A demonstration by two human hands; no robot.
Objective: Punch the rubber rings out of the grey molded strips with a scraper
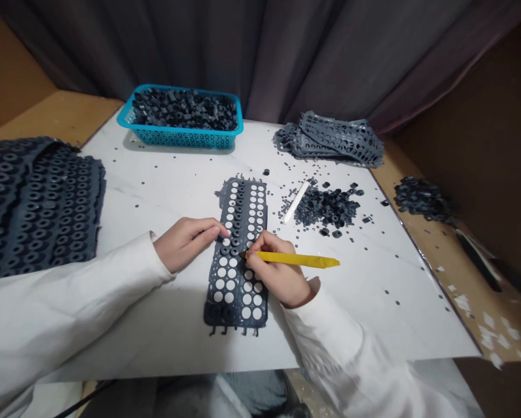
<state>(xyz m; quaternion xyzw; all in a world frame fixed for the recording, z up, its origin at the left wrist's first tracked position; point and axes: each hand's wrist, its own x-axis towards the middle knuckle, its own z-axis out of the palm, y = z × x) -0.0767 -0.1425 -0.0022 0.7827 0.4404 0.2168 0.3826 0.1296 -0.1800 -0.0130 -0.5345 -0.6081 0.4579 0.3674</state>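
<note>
A dark grey moulded rubber sheet [243, 232] lies lengthwise on the white tabletop. Rows of round holes show white through it, and thick rings remain along its middle and at the near end. My left hand [190, 241] rests at its left edge, holding nothing, the index finger stretched onto the sheet and the other fingers partly bent. In my right hand [277, 267] is a yellow pen-like tool [301, 259], pinched near its dark tip. That tip points at the sheet's middle, by the rings; whether it touches I cannot tell.
A blue basket [190, 139] full of black rubber pieces stands at the back. Larger ring sheets [38, 203] lie left, and perforated sheets [341, 139] at back right. A pile of loose pieces [330, 206] with a white strip [295, 203] lies right. White scraps [489, 331] litter the right side.
</note>
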